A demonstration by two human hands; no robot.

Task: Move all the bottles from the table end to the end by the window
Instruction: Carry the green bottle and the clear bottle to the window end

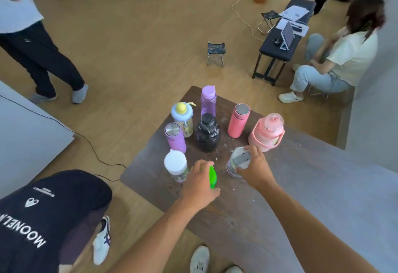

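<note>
Several bottles stand grouped on the far end of a dark wooden table (269,197). My left hand (199,184) is wrapped over a green-lidded bottle (212,177), which it mostly hides. My right hand (255,168) grips a clear bottle with a grey-white lid (238,161) from its right side. Beside my left hand stands a clear bottle with a white cap (176,165). Behind are a lilac flask (174,137), a black jug (207,135), a pink flask (238,121), a big pink jug (267,132), a purple bottle (208,100) and a yellow-topped bottle (183,118).
A person in a dark shirt (43,219) crouches at the table's left. Another person (336,57) sits at the right by a black bench (280,42). A third person (32,42) stands at far left. A small folding stool (216,53) and a black cable (86,141) are on the floor.
</note>
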